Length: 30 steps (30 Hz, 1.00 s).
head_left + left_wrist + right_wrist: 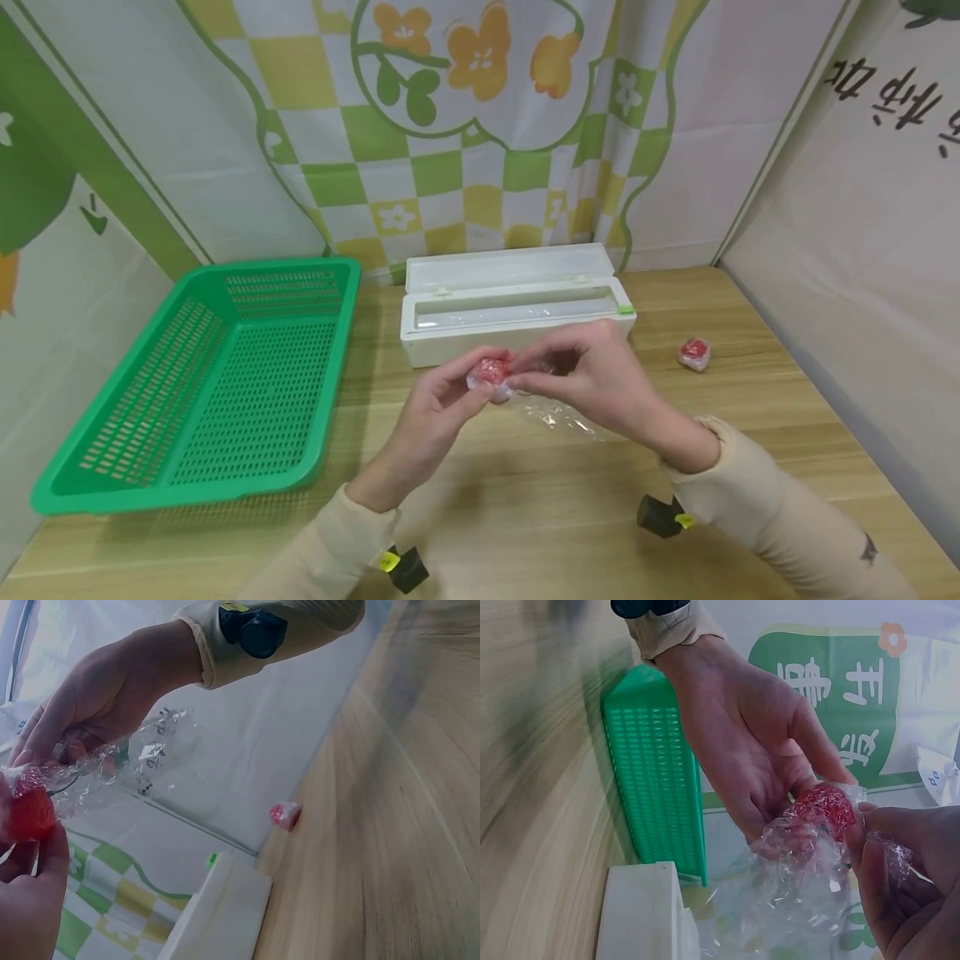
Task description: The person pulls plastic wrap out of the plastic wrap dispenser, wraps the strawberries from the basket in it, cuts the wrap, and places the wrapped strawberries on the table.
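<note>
Between the fingertips of my left hand point(429, 410) I hold a small round red object point(492, 370), partly covered in clear plastic film. A thin dark stem-like piece sticks out of it in the left wrist view, but its exact kind is unclear. My right hand point(600, 379) pinches the film point(802, 862) at the object's right side. Loose film point(558, 417) hangs below the right fingers, crumpled and see-through. To the right on the table lies a second red object point(695, 353), wrapped in film and touched by neither hand.
Behind the hands stands a white cling film dispenser point(450, 343), its lid point(510, 268) raised and a film roll point(517, 313) inside. A green plastic basket point(318, 417) with slotted sides sits at the left of the wooden table point(540, 517). Printed curtains point(480, 183) enclose the back.
</note>
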Each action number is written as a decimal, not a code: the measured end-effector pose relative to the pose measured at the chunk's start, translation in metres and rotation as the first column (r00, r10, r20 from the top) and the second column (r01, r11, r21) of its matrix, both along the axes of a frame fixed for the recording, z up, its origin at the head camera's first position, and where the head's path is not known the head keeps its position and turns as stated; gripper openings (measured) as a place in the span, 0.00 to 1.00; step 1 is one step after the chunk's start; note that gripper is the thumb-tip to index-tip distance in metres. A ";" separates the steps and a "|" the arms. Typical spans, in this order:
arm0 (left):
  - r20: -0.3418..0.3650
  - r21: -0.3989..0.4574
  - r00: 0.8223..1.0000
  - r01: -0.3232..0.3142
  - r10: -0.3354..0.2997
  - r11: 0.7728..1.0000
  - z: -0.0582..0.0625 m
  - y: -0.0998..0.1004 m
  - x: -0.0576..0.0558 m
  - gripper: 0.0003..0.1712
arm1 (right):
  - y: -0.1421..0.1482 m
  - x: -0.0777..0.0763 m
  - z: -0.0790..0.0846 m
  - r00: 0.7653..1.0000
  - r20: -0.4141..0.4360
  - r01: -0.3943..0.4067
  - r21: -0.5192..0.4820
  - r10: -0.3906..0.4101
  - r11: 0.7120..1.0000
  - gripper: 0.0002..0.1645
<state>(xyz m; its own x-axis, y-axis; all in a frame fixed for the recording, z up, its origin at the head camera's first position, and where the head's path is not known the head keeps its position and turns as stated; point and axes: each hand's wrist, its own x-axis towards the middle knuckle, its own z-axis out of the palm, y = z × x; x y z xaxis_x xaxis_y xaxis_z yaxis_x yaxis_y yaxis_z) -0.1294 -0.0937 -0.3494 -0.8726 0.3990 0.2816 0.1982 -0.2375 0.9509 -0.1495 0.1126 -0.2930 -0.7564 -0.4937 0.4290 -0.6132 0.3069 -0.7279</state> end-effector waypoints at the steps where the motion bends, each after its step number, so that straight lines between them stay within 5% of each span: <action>1: 0.000 0.009 1.000 -0.006 0.006 1.000 0.000 0.000 0.000 0.24 | 0.000 0.000 0.000 1.000 -0.005 0.008 -0.005 -0.008 1.000 0.08; 5: -0.006 0.030 0.999 -0.038 0.038 0.999 -0.003 0.002 0.000 0.25 | -0.002 0.001 -0.004 1.000 -0.008 0.011 0.005 -0.011 1.000 0.09; 11: -0.060 -0.082 0.987 -0.153 0.148 0.985 -0.003 0.003 -0.002 0.21 | -0.003 0.003 -0.008 0.999 -0.032 0.008 0.055 -0.007 0.998 0.07; 15: -0.076 -0.101 0.985 -0.162 0.155 0.982 -0.002 0.001 -0.003 0.24 | -0.001 0.000 -0.006 0.998 0.017 -0.054 0.054 0.053 0.997 0.07; 22: 0.024 -0.110 0.982 -0.182 0.186 0.977 -0.003 -0.002 -0.004 0.27 | 0.009 -0.001 0.002 0.976 0.159 -0.161 0.048 0.152 0.986 0.13; 30: 0.052 -0.105 0.991 -0.119 0.125 0.987 -0.004 0.000 -0.004 0.28 | 0.010 0.000 0.003 0.994 0.011 -0.113 0.106 0.112 0.988 0.07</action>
<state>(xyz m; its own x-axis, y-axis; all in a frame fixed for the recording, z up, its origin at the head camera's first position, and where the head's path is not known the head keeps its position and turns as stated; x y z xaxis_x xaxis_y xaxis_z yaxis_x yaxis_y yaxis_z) -0.1336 -0.0936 -0.3535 -0.9304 0.3123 0.1920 0.1630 -0.1168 0.9797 -0.1492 0.1230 -0.2895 -0.6956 -0.6185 0.3656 -0.6445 0.3123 -0.6980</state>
